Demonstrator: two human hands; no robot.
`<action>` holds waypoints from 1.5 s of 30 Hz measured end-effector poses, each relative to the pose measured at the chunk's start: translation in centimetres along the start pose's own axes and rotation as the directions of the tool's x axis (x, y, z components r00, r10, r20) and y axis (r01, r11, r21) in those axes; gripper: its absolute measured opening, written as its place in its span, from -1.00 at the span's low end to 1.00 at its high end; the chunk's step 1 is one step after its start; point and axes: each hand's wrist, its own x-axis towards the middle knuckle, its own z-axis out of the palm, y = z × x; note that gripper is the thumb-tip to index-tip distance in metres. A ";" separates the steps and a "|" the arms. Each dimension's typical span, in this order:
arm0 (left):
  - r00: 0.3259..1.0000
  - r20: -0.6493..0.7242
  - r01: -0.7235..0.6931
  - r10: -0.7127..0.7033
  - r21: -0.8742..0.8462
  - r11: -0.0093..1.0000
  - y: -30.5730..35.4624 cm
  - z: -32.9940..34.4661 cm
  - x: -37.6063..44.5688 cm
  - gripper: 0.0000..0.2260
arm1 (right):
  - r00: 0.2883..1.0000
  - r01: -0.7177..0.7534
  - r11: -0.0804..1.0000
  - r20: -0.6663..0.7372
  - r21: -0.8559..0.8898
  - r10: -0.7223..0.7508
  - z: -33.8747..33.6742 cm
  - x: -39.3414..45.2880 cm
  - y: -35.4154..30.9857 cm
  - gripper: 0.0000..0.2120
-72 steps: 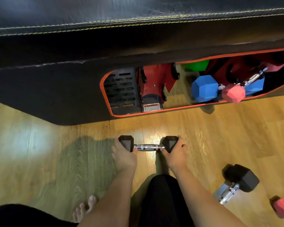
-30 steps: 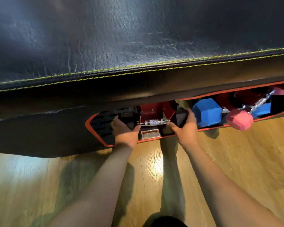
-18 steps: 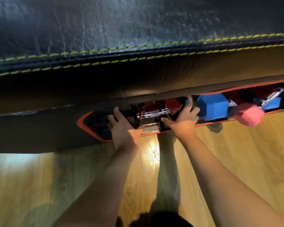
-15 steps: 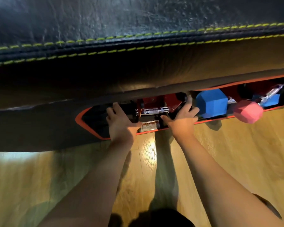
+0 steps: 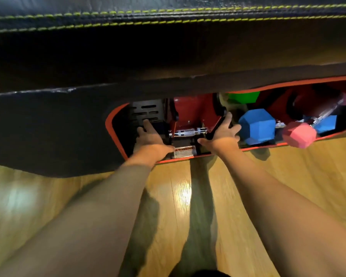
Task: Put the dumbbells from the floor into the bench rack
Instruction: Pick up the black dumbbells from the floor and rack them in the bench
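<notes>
Two bare hands are seen, the left hand point(image 5: 150, 137) and the right hand point(image 5: 221, 134). Three dumbbells are counted inside the bench rack point(image 5: 116, 136): one black dumbbell point(image 5: 188, 132), one blue dumbbell point(image 5: 257, 126) and one pink dumbbell point(image 5: 299, 134). One green object point(image 5: 243, 97) is partly seen behind them. One warning label point(image 5: 184, 151) is counted on the rack.

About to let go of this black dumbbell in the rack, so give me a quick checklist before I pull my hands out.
1. Black dumbbell inside the bench rack opening: ok.
2. Handle lying level across the red cradle: ok.
3. Seated fully: cannot tell, ends hidden.
4. Left hand and right hand on its ends: ok.
5. Right hand clear of the blue dumbbell: not ok, very close.
</notes>
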 end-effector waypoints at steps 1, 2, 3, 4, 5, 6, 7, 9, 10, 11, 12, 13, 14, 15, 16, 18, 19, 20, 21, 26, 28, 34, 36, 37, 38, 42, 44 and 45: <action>0.996 0.090 0.005 -0.001 -0.040 0.999 -0.5 -0.6 0.2 0.14 | 1.000 0.012 1.000 0.016 -0.021 -0.012 -0.3 0.2 -0.1 0.19; 0.988 0.153 -0.008 0.023 -0.098 0.995 -1.2 -1.1 0.0 0.17 | 0.999 0.026 0.999 0.041 -0.040 -0.024 -0.6 0.5 -0.3 0.20; 0.980 0.187 -0.038 0.070 -0.171 0.985 -2.1 -1.0 -0.5 0.20 | 0.997 0.044 0.997 0.068 -0.067 -0.039 -1.0 0.7 -0.4 0.21; 0.973 0.192 -0.082 0.131 -0.243 0.966 -3.0 -0.5 -1.4 0.22 | 0.994 0.063 0.993 0.096 -0.102 -0.053 -1.4 0.9 -0.4 0.23; 0.967 0.190 -0.112 0.172 -0.290 0.950 -3.9 0.3 -2.5 0.23 | 0.990 0.076 0.987 0.127 -0.140 -0.058 -1.7 1.1 -0.3 0.24; 0.963 0.193 -0.123 0.187 -0.302 0.945 -4.7 1.0 -3.5 0.22 | 0.986 0.083 0.983 0.157 -0.167 -0.056 -1.9 1.3 0.0 0.26; 0.962 0.202 -0.120 0.182 -0.286 0.951 -5.4 1.6 -4.3 0.20 | 0.981 0.096 0.980 0.184 -0.175 -0.063 -2.0 1.4 0.6 0.27; 0.969 0.209 -0.093 0.133 -0.189 0.978 -5.8 2.0 -5.8 0.15 | 0.962 0.159 0.978 0.244 -0.134 -0.123 -1.9 1.5 2.3 0.28; 0.977 0.190 -0.078 0.101 -0.127 0.989 -5.8 1.9 -6.5 0.12 | 0.945 0.204 0.976 0.274 -0.077 -0.176 -1.9 1.3 3.2 0.27; 0.983 0.169 -0.062 0.074 -0.079 0.995 -5.8 2.0 -7.2 0.08 | 0.926 0.253 0.967 0.295 -0.020 -0.236 -2.1 0.8 4.5 0.24; 0.988 0.139 -0.056 0.064 -0.058 0.997 -5.3 2.4 -7.9 0.04 | 0.912 0.302 0.953 0.292 -0.004 -0.288 -2.3 0.1 6.0 0.20; 0.992 0.103 -0.064 0.071 -0.067 0.996 -4.8 3.0 -8.6 0.02 | 0.903 0.355 0.935 0.267 -0.017 -0.338 -2.5 -0.9 7.5 0.15; 0.994 0.066 -0.083 0.089 -0.091 0.992 -4.1 3.6 -9.4 0.01 | 0.889 0.407 0.913 0.239 -0.026 -0.390 -2.5 -1.8 9.1 0.09; 0.994 0.034 -0.101 0.105 -0.114 0.988 -3.6 4.3 -10.4 0.00 | 0.875 0.447 0.894 0.213 -0.016 -0.434 -2.7 -2.8 10.6 0.03; 0.993 -0.004 -0.121 0.122 -0.125 0.985 -3.0 4.9 -11.4 -0.02 | 0.868 0.466 0.885 0.193 0.000 -0.457 -2.9 -3.9 12.2 -0.03; 0.988 -0.070 -0.147 0.138 -0.151 0.978 -2.4 6.5 -13.0 -0.08 | 0.864 0.481 0.876 0.178 -0.020 -0.470 -3.3 -5.7 15.4 -0.12; 0.988 -0.080 -0.145 0.133 -0.176 0.974 -2.3 7.5 -14.1 -0.11 | 0.868 0.478 0.877 0.180 -0.051 -0.463 -3.4 -6.5 17.3 -0.16; 0.986 -0.090 -0.157 0.142 -0.190 0.969 -2.4 8.6 -15.4 -0.15 | 0.876 0.469 0.880 0.172 -0.076 -0.452 -3.5 -7.1 19.4 -0.20; 0.980 -0.098 -0.187 0.171 -0.189 0.964 -2.6 9.9 -17.0 -0.20 | 0.885 0.456 0.885 0.159 -0.095 -0.439 -3.7 -7.7 21.5 -0.25; 0.944 0.050 -0.312 0.325 -0.173 0.934 -3.3 17.4 -26.9 -0.39 | 0.923 0.377 0.897 0.171 -0.230 -0.344 -5.2 -10.5 30.7 -0.31; 0.924 0.136 -0.342 0.357 -0.123 0.932 -3.1 20.3 -30.0 -0.33 | 0.936 0.344 0.893 0.177 -0.290 -0.303 -5.8 -11.2 33.3 -0.27; 0.788 0.444 -0.505 0.427 0.068 0.860 -2.1 26.7 -35.7 -0.03 | 0.984 0.123 0.950 0.160 -0.288 -0.078 -6.4 -12.2 39.4 -0.16; 0.759 0.514 -0.528 0.400 0.126 0.840 -1.8 28.1 -36.2 0.02 | 0.982 0.090 0.982 0.181 -0.168 -0.059 -6.2 -12.6 40.6 -0.12; 0.752 0.538 -0.527 0.381 0.143 0.838 -1.8 28.7 -36.2 0.02 | 0.980 0.096 0.987 0.188 -0.130 -0.070 -6.1 -12.7 40.9 -0.09; 0.749 0.551 -0.523 0.367 0.153 0.838 -1.7 29.1 -36.2 -0.01 | 0.978 0.111 0.987 0.192 -0.120 -0.087 -6.0 -12.8 41.0 -0.06; 0.758 0.528 -0.524 0.384 0.142 0.840 -1.3 29.8 -36.1 -0.26 | 0.972 0.139 0.982 0.210 -0.128 -0.110 -6.2 -12.7 41.1 -0.10; 0.742 0.532 -0.536 0.408 0.106 0.838 -1.5 29.3 -35.6 -0.28 | 0.973 0.133 0.985 0.204 -0.112 -0.108 -6.2 -12.7 41.2 -0.15; 0.729 0.534 -0.553 0.428 0.091 0.828 -1.8 28.7 -35.1 -0.28 | 0.975 0.119 0.988 0.200 -0.097 -0.098 -6.2 -12.8 41.1 -0.16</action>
